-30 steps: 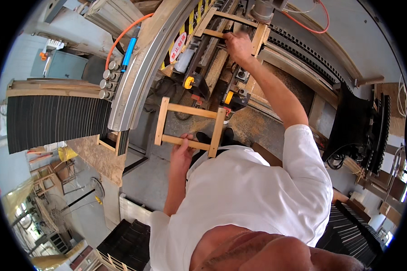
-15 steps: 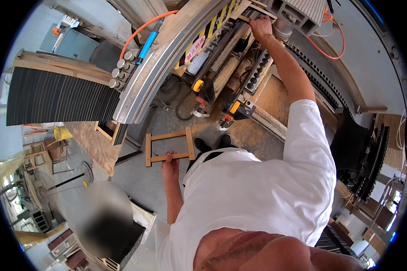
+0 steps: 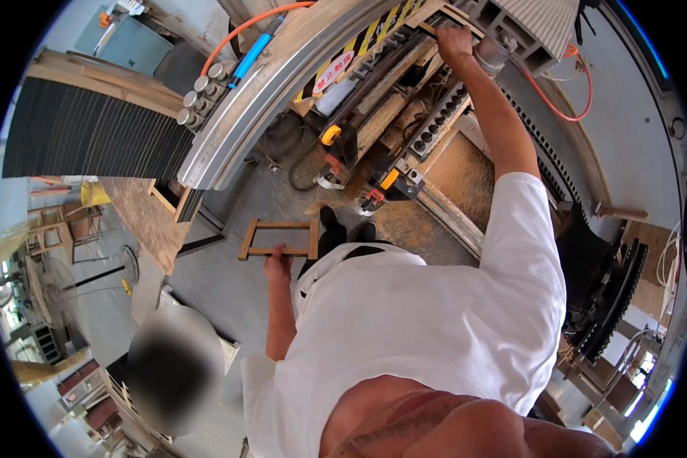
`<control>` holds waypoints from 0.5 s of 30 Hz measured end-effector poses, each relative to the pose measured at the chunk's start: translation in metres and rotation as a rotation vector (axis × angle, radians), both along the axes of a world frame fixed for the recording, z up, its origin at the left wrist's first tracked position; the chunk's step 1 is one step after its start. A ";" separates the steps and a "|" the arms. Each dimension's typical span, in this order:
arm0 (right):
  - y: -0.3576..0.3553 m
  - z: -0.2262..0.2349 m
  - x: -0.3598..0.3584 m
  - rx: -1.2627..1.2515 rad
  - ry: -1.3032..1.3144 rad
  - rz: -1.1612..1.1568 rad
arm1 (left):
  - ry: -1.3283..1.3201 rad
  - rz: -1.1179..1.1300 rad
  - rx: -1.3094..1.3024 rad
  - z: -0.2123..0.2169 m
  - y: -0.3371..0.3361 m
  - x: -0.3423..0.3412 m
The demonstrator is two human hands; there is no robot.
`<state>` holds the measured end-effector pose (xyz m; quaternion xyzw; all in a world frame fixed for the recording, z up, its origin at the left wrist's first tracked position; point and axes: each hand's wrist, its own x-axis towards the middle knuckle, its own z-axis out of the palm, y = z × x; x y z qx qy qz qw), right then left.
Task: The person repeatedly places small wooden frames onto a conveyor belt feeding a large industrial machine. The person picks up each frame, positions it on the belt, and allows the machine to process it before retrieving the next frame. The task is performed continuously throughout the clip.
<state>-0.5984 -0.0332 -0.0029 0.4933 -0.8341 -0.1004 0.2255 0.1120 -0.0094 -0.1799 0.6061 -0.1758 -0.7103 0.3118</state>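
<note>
My left hand (image 3: 278,264) is closed round the near bar of a small rectangular wooden frame (image 3: 313,238). That frame hangs above the floor beside my shoes, with an open middle. My right arm stretches far forward over a woodworking machine (image 3: 389,114). At the machine's far end my right hand (image 3: 455,46) is closed on a second wooden frame (image 3: 425,28), part of which its fingers cover. A grey metal cylinder (image 3: 493,52) stands close to the right of this hand.
A curved rail (image 3: 237,122) with a striped warning strip runs along the machine's left. Sawdust (image 3: 466,172) covers the machine bed and floor. Black slats (image 3: 91,130) and a board-topped table (image 3: 141,217) stand left. A blurred person (image 3: 175,370) is at lower left, near a floor fan (image 3: 128,265).
The whole view has shifted slightly. My left hand and its frame have moved a little left and tilted. My right hand stays at the second frame.
</note>
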 end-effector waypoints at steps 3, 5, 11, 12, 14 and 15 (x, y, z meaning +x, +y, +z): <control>-0.001 0.001 0.002 0.017 -0.019 -0.025 | -0.015 0.047 -0.040 -0.003 0.000 0.001; 0.001 0.003 0.005 0.031 -0.023 -0.048 | -0.055 0.054 -0.052 0.003 -0.002 -0.002; -0.010 0.012 0.006 0.129 -0.056 -0.170 | -0.089 0.176 -0.071 -0.020 -0.008 0.029; -0.008 0.010 0.005 0.043 -0.049 -0.103 | -0.080 0.224 -0.063 -0.021 -0.009 0.033; -0.003 0.011 0.000 0.131 -0.132 -0.156 | -0.106 0.287 -0.091 -0.011 -0.014 0.040; -0.004 0.012 0.011 0.069 -0.135 -0.100 | -0.148 0.321 -0.129 -0.002 -0.011 0.042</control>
